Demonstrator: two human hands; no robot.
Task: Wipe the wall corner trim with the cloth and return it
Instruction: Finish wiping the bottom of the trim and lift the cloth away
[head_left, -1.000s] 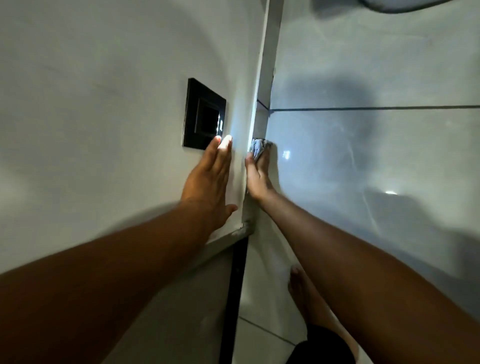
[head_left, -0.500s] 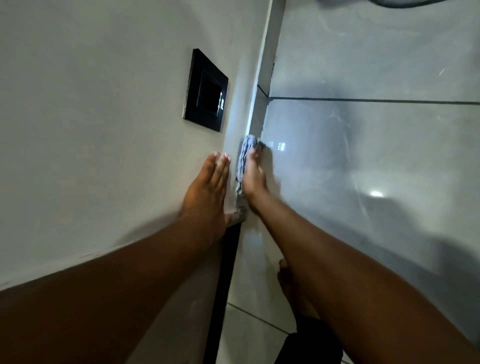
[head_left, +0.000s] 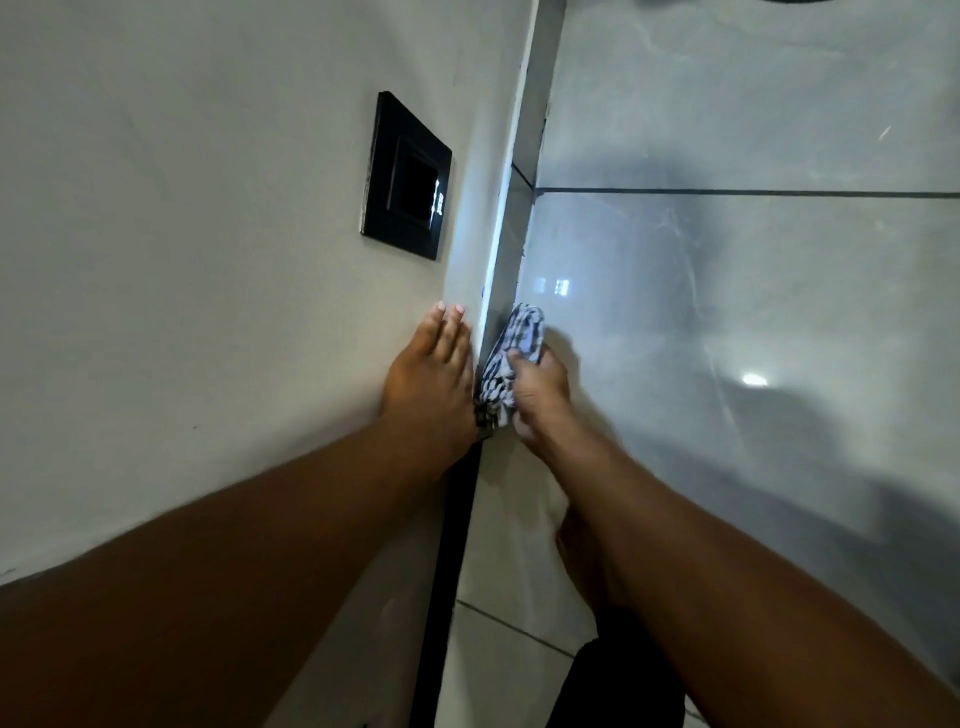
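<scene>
The pale corner trim (head_left: 511, 171) runs down the outer edge where the painted wall meets the tiled wall. My right hand (head_left: 537, 397) grips a black-and-white checked cloth (head_left: 511, 353) and presses it against the trim's lower part, close to where the trim ends. Flat on the painted wall just left of the trim lies my left hand (head_left: 428, 379), fingers together, holding nothing. The cloth's lower folds are partly hidden between my two hands.
A black switch plate (head_left: 408, 174) is mounted on the painted wall above my left hand. Glossy grey tiles (head_left: 727, 312) with dark grout lines cover the right wall. A black vertical strip (head_left: 447, 571) runs below the trim. My bare foot (head_left: 582, 561) stands on the tiled floor.
My right hand has slid the cloth down the trim toward its lower end. My left hand has also moved down the wall, away from the switch plate.
</scene>
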